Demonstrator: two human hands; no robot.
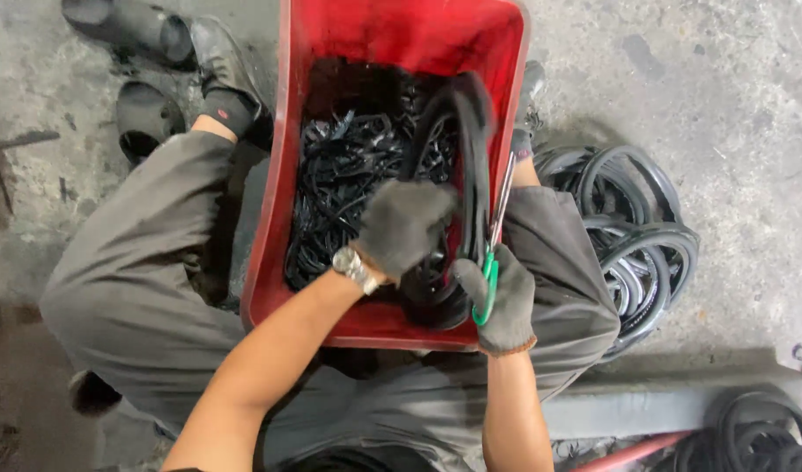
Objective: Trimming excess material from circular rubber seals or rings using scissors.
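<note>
Head view: left hand (pixel 403 225) clenched around rubber ring (pixel 471 175), scissors (pixel 493 253) gripped in right hand (pixel 504 301)

Red bin (pixel 270 262) looked smooth glossy plastic. Black scraps (pixel 348 175) inside looked matt rubber. Both hands wore grey knit cloth gloves. Scissors (pixel 493 253) had shiny metal blades, green plastic handles. Floor (pixel 733 105) was rough, stained concrete. Trousers (pixel 130 288) were grey matt cloth.

Both gloved hands (pixel 453 262) clenched
</note>
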